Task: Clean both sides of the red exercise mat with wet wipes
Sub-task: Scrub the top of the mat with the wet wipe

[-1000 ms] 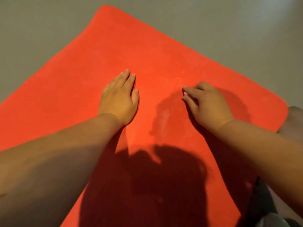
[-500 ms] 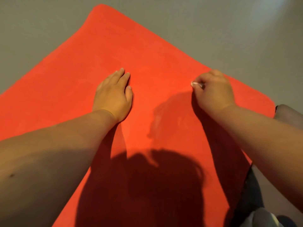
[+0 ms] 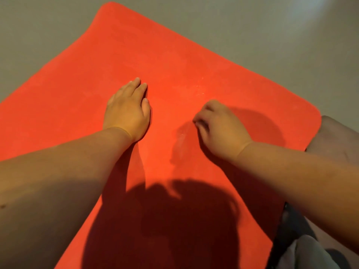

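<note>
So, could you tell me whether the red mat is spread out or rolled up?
Spread out: the red mat lies flat on the floor, no fold visible.

The mat [image 3: 174, 55] was bright red with rounded corners and lay flat on the floor [image 3: 252, 26], turned so that 1 corner pointed away from the person. Pale dusty smears and small white specks marked its middle, and its near part lay in shadow. Any wipe under the curled right hand [image 3: 221, 129] was too blurred to make out.
</note>
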`<state>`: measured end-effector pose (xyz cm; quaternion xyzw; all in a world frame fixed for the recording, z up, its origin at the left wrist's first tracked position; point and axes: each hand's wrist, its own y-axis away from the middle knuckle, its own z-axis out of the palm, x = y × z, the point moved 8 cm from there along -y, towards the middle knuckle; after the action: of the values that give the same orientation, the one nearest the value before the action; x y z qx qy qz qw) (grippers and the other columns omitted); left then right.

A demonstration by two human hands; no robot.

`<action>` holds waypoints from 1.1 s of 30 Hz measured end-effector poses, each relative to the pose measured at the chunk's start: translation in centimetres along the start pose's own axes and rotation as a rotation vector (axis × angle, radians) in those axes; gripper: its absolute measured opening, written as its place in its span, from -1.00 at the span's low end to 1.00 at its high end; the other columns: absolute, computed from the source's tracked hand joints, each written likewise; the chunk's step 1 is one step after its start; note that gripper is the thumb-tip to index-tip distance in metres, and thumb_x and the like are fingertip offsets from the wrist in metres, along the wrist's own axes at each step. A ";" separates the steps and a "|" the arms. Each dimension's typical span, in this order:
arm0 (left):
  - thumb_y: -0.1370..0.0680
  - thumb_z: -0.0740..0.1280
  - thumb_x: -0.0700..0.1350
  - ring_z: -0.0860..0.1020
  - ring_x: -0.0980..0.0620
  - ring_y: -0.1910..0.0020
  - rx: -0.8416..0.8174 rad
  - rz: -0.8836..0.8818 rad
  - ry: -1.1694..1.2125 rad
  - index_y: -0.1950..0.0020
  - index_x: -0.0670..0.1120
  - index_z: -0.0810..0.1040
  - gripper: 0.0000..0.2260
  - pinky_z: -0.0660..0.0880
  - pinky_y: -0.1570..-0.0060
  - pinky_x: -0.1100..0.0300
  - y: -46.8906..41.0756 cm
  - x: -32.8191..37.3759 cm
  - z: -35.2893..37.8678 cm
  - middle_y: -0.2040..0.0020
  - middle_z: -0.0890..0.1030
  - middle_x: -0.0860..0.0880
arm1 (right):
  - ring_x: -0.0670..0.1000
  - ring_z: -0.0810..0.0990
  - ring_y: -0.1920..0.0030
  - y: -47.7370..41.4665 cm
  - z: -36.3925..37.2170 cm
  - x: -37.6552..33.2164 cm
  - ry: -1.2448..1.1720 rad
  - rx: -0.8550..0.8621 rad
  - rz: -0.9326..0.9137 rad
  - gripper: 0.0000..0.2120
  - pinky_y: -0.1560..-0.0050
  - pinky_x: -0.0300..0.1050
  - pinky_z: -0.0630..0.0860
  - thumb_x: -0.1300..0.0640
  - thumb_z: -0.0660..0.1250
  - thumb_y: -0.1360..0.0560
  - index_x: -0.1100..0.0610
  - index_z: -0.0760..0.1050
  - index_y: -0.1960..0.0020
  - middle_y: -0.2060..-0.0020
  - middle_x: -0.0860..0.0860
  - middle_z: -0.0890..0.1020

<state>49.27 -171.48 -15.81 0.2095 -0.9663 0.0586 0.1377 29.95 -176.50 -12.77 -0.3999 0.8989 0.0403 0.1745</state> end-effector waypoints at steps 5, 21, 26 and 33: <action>-0.62 0.13 -0.08 0.21 -0.07 -0.49 0.011 -0.006 0.001 -0.48 -0.07 0.32 -0.58 0.11 -0.46 0.03 -0.1 0.0 -0.2 -0.52 0.25 -0.06 | 0.15 0.51 0.06 1.0 -0.1 -0.1 -0.022 -0.080 -0.166 -0.85 -0.01 -0.04 0.39 0.19 0.23 -0.48 0.18 0.55 0.04 0.12 0.14 0.57; -0.61 0.13 -0.10 0.24 -0.11 -0.48 -0.007 0.026 -0.025 -0.48 -0.11 0.33 -0.58 0.13 -0.47 0.02 0.0 -0.1 0.0 -0.51 0.27 -0.11 | 0.20 0.53 0.06 -4.0 -0.3 2.5 -0.028 0.040 -0.045 -0.88 0.02 -0.04 0.36 0.16 0.28 -0.47 0.18 0.57 0.11 0.14 0.17 0.56; -0.59 0.09 -0.06 0.26 -0.11 -0.47 -0.004 0.023 -0.035 -0.47 -0.11 0.34 -0.56 0.15 -0.46 0.01 0.0 0.0 0.1 -0.51 0.28 -0.11 | 0.17 0.59 -0.07 -6.7 -3.0 12.6 -0.087 0.287 0.689 -0.77 -0.07 -0.06 0.43 0.11 0.28 -0.51 0.22 0.63 -0.02 -0.02 0.19 0.65; -0.53 0.04 -0.02 0.31 -0.12 -0.44 0.005 0.033 -0.045 -0.44 -0.13 0.38 -0.50 0.19 -0.44 0.02 0.0 0.3 -0.3 -0.48 0.33 -0.13 | 0.06 0.60 -0.04 -12.0 -0.3 4.1 -0.203 0.145 0.315 -0.83 -0.03 -0.16 0.40 0.12 0.35 -0.49 0.13 0.65 -0.01 0.01 0.09 0.68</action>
<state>49.07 -171.52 -15.48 0.1953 -0.9723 0.0587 0.1143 36.10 -187.62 -13.10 -0.2348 0.9286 0.0425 0.2842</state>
